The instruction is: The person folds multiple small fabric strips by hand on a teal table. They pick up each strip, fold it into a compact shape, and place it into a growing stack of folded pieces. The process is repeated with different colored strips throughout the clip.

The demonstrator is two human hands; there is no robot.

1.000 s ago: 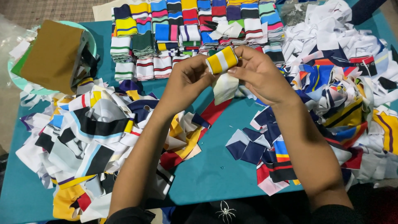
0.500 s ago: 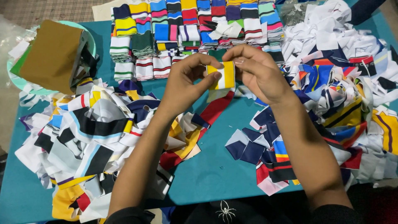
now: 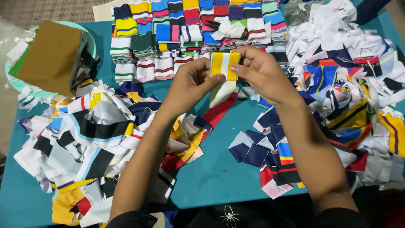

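I see a yellow-and-white striped cloth piece [image 3: 225, 65] held up flat above the middle of the teal table [image 3: 211, 181], both hands pinching it so its stripes face me. My left hand [image 3: 192, 82] closes thumb and fingers on its lower left edge; my right hand [image 3: 261, 74] grips its right side. Folded striped stacks [image 3: 190, 29] line the far edge, loose scraps [image 3: 93, 139] crowd the left side, and more scraps [image 3: 354, 84] heap at the right.
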